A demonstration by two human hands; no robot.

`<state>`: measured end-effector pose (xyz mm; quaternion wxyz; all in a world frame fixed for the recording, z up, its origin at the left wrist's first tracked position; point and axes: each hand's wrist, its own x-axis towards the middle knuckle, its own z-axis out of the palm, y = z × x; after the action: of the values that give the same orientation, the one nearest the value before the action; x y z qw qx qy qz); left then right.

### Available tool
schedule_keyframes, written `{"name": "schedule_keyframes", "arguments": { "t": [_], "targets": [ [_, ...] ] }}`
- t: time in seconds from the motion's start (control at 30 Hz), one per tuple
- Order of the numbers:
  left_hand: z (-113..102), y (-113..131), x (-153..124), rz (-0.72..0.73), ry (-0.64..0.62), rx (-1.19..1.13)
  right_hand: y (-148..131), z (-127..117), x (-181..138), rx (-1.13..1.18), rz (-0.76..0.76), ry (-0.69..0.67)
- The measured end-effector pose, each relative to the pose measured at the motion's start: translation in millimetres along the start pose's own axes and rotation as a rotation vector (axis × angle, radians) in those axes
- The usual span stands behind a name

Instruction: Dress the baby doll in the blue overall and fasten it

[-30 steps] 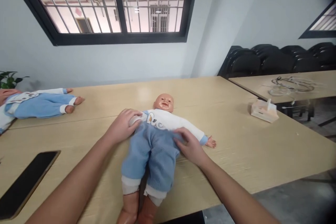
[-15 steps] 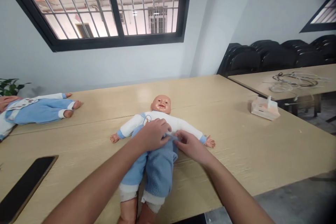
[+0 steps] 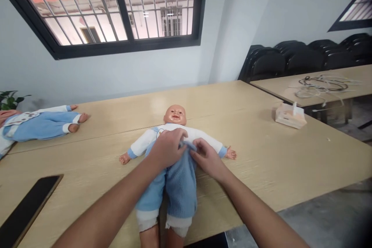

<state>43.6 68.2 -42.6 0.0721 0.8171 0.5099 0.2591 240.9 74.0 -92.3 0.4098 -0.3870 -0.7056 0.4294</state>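
Lying on back in middle of frame, doll (image 3: 175, 114) is resting on table (image 3: 261, 151), head pointing toward window. Left hand (image 3: 167, 149) and right hand (image 3: 207, 159) are meeting at doll waist, fingers curled narrow, both pinching top edge of blue trousers (image 3: 181, 188). Trousers are covering both legs up to waist, so dressing is looking nearly finished; only waistband seems to be needing work. Waistband cloth is sitting directly under fingertips, between two hands. Second doll (image 3: 43, 124) is lying at left edge, phone (image 3: 26, 209) at lower left.
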Motion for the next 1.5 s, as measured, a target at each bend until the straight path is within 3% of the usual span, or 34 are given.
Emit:
{"name": "schedule_keyframes", "arguments": {
  "t": [0.1, 0.2, 0.33, 0.43, 0.5, 0.57, 0.7, 0.83, 0.97, 1.13, 1.33, 1.5],
  "targets": [
    [-1, -6, -1, 0.038, -0.042, -0.041, 3, -1, 1, 0.040, -0.008, -0.012],
    [-4, -11, -4, 0.069, -0.105, -0.067, 8, 1, 2, -0.062, -0.050, 0.073],
    [-12, -15, -5, 0.028, -0.163, -0.070, 12, 2, -2, -0.207, -0.256, 0.182],
    [-22, -17, -3, 0.119, -0.152, -0.022, 6, 1, -6, -0.179, -0.390, 0.103],
    [-29, -18, -2, 0.204, -0.171, 0.003, 0, 0, -8, -0.078, -0.324, -0.010],
    [-35, -19, -2, 0.235, -0.244, 0.019, -4, -1, -7, 0.022, -0.164, -0.054],
    [-41, -22, -8, 0.076, -0.404, -0.033, -3, 1, -2, -0.006, 0.032, -0.047],
    [-45, -24, -13, -0.021, -0.407, -0.007, 2, 0, -2, -0.067, 0.042, -0.210],
    [-49, -22, -13, 0.026, -0.412, 0.021, -1, -5, -5, -0.055, 0.093, -0.346],
    [-48, -17, -10, 0.150, -0.377, -0.014, -11, -7, -6, -0.015, -0.102, -0.293],
    [-47, -13, -10, 0.244, -0.364, -0.054, -18, -15, -10, 0.117, 0.073, -0.412],
    [-46, -13, -11, 0.190, -0.468, -0.098, -18, -17, -11, 0.013, -0.023, -0.296]
  ]
}}
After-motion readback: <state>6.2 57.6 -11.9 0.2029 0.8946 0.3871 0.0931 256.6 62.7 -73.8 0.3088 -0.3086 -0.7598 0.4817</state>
